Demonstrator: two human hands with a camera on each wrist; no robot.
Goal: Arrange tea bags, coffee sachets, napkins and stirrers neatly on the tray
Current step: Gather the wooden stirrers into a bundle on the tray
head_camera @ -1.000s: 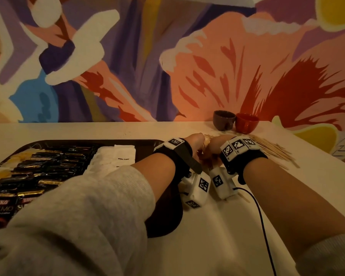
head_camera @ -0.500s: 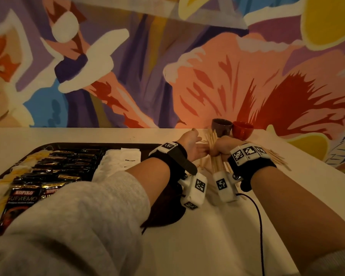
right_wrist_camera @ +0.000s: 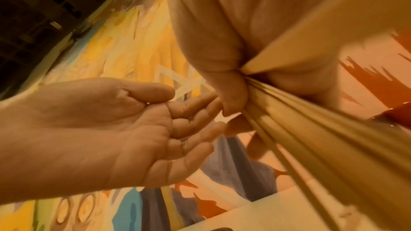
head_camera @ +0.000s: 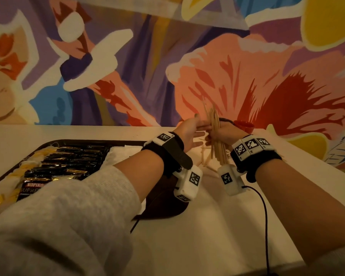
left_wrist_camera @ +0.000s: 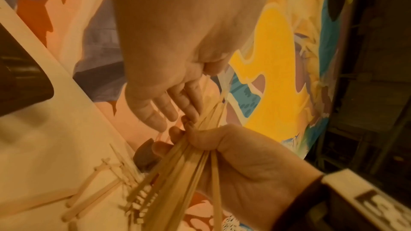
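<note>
My right hand grips a bundle of wooden stirrers, held nearly upright above the table; the right wrist view shows my thumb clamped over the stirrers. My left hand is beside it, palm open, its straight fingers touching the bundle's side. More stirrers lie loose on the table below. The dark tray at the left holds black coffee sachets, white napkins and yellow tea bags.
A red cup and a dark cup stand by the painted wall just behind my hands. A black cable runs from my right wrist toward the table's front edge. My grey sleeve covers the tray's near part.
Both hands rose from the stirrer pile on the table, lifting the bundle upright. My left hand's fingers straightened against the bundle.
</note>
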